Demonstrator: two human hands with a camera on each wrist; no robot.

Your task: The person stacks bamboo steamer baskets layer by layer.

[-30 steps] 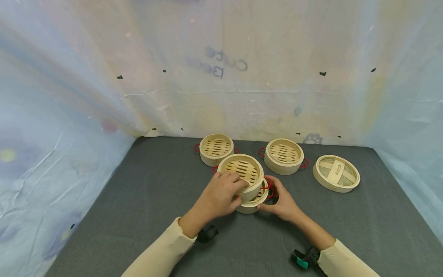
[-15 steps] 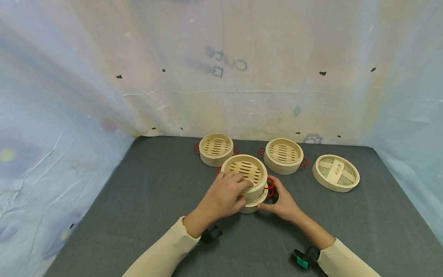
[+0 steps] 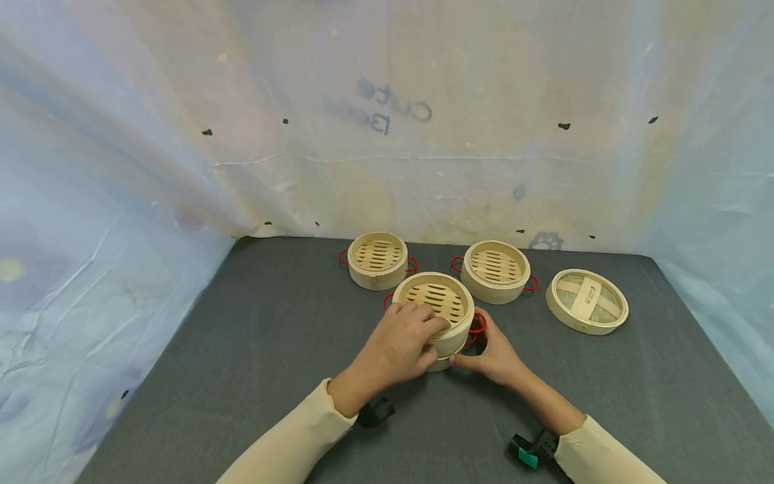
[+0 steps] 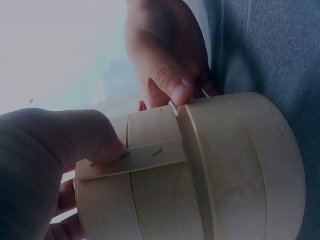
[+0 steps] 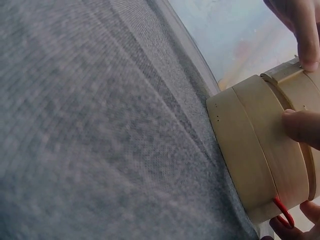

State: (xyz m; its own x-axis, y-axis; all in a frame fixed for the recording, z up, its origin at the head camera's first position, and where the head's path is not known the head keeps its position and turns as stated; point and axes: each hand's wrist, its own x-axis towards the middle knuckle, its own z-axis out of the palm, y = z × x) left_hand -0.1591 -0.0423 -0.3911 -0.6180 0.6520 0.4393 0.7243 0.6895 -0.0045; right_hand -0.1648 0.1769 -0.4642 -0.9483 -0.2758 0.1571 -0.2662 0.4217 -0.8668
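Note:
In the head view, my left hand (image 3: pixel 399 343) grips the near rim of a bamboo steamer basket (image 3: pixel 437 296) with a slatted base and red handles. A second steamer basket (image 5: pixel 245 145) stands beneath it on the dark cloth, mostly covered from above. My right hand (image 3: pixel 492 353) holds this lower basket on its right side, thumb near its upper edge and fingers around by the red handle (image 5: pixel 283 212). The left wrist view shows the left thumb (image 4: pixel 102 137) pressed on the upper basket's stapled seam. Whether the upper basket is fully seated I cannot tell.
Behind the hands stand two more steamer baskets, one at left (image 3: pixel 377 262) and one at right (image 3: pixel 494 272), both with red handles. A woven bamboo lid (image 3: pixel 586 302) lies farther right. A pale printed curtain (image 3: pixel 387 134) hangs behind the dark cloth (image 3: pixel 272 323).
My left hand has moved the upper basket to the right and slightly nearer, so it covers more of the lower basket. My right hand has stayed in place.

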